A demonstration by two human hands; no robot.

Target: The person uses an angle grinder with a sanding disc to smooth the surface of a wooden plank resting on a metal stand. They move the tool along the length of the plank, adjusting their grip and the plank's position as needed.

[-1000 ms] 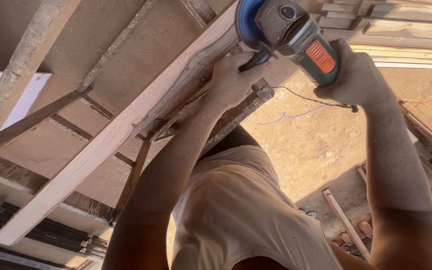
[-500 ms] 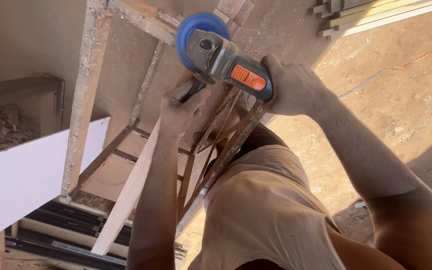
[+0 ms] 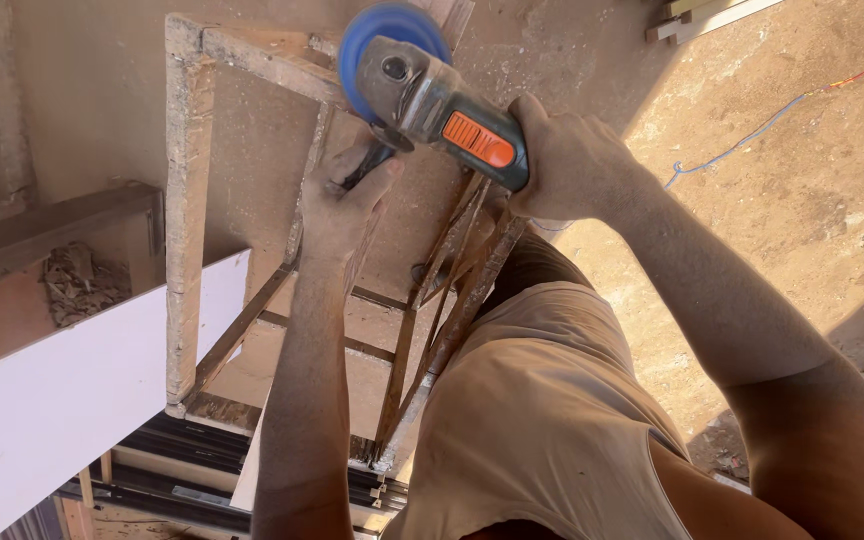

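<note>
While right hand [image 3: 567, 160] grips body, angle grinder [image 3: 432, 95] above left hand [image 3: 342, 205].

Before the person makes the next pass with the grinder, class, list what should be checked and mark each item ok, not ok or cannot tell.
1. Right hand wrapped round the grinder body: ok.
2. Left hand on the side handle: ok.
3. Blue disc clear of both hands: ok.
4. Cable lying away from the disc: ok.
5. Plank firmly supported on the wooden frame: cannot tell.
6. Gloves on the hands: not ok, both bare.
</note>
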